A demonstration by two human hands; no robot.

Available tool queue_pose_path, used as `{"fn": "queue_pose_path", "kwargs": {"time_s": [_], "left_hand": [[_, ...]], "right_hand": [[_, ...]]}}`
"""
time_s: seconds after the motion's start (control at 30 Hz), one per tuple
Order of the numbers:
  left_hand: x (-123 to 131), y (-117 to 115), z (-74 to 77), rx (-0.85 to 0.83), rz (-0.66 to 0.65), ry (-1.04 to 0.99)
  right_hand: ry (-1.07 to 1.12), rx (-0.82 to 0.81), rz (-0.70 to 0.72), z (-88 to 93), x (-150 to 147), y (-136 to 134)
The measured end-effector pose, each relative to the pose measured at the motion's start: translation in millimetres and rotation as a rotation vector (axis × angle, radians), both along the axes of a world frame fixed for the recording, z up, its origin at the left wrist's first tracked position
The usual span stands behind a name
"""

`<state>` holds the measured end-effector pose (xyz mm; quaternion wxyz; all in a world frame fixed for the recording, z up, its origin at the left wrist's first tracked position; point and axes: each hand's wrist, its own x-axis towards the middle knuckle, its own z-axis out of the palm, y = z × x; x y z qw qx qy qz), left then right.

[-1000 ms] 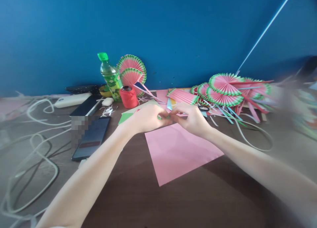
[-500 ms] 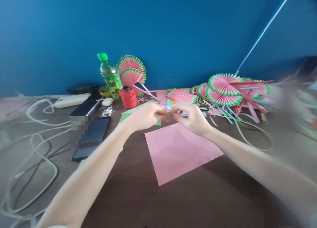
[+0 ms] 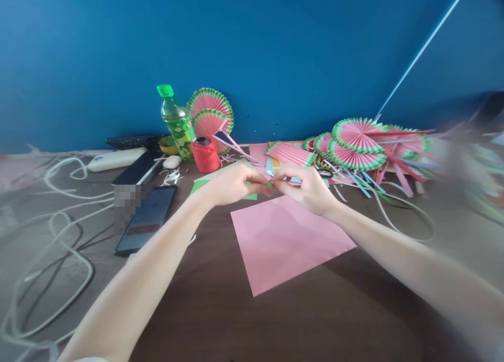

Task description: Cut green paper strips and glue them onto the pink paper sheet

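Note:
My left hand (image 3: 232, 183) and my right hand (image 3: 305, 188) meet above the far edge of a pink sheet of paper (image 3: 287, 241), fingers pinched together. Between the fingertips of both hands shows a small green piece (image 3: 270, 184), too small to identify further. Lying flat on the table, the pink sheet is turned at an angle. Behind my left hand, partly covered by it, are green sheets of paper (image 3: 196, 185). Just beyond my right fingers lies a small light-blue piece of paper (image 3: 270, 166).
At the back stand a green-capped bottle (image 3: 177, 123), a red spool (image 3: 206, 156) and pleated watermelon-coloured paper fans (image 3: 208, 110). More fans (image 3: 358, 141) are piled at right over paper strips. A phone (image 3: 147, 220), a white power bank (image 3: 116, 159) and loose white cables (image 3: 59, 236) lie at left.
Both hands stay in nearly the same place, still pinching the small green piece, with slight finger movement. The whole view has shifted very slightly.

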<state>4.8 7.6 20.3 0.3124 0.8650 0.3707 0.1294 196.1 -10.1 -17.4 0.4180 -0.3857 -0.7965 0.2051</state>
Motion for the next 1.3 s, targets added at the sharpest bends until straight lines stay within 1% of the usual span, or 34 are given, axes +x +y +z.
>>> {"fn": "queue_pose_path", "kwargs": {"time_s": [0.2,0.37,0.47,0.57,0.67,0.7,0.77,0.8,0.87,0.97,1.03,1.1,1.2,1.23,1.3], "left_hand": [[-2,2,0.0,-0.038,-0.012,-0.028],[-3,3,5.1,-0.082,-0.022,-0.045],[-4,3,8.9,-0.098,0.007,-0.045],[-7,4,11.4,-0.111,0.025,-0.057],[-9,3,14.0,-0.136,0.006,-0.091],[-9,2,15.2,-0.142,0.001,-0.103],[-9,0,18.2,-0.146,0.000,-0.122],[-9,-2,19.7,-0.147,0.004,-0.126],[-8,-5,22.6,-0.145,0.014,-0.129],[-5,-9,25.8,-0.151,0.027,-0.151],[-3,-12,27.7,-0.164,0.035,-0.171],[-2,-16,29.9,-0.178,0.044,-0.185],[1,-21,32.0,-0.185,0.064,-0.222],[2,-22,31.8,-0.192,0.069,-0.236],[4,-22,29.2,-0.226,0.061,-0.258]], "right_hand": [[0.018,-0.034,-0.021,1.7,-1,-1],[0.100,-0.053,-0.136,9.2,4,3],[0.171,-0.060,-0.270,15.8,17,14],[0.181,-0.047,-0.464,19.0,39,32],[0.032,-0.042,-0.652,15.4,67,52],[-0.052,-0.084,-0.690,12.8,76,58],[-0.223,-0.280,-0.662,6.0,90,65],[-0.281,-0.322,-0.657,2.3,95,67],[-0.366,-0.317,-0.672,-4.2,102,69],[-0.417,-0.181,-0.696,-8.5,102,69],[-0.356,-0.072,-0.673,-7.1,97,68],[-0.227,0.004,-0.611,-3.4,88,66],[-0.023,-0.008,-0.451,3.1,74,61],[0.013,-0.011,-0.421,5.0,70,59],[0.030,0.000,-0.412,7.8,63,54]]}}
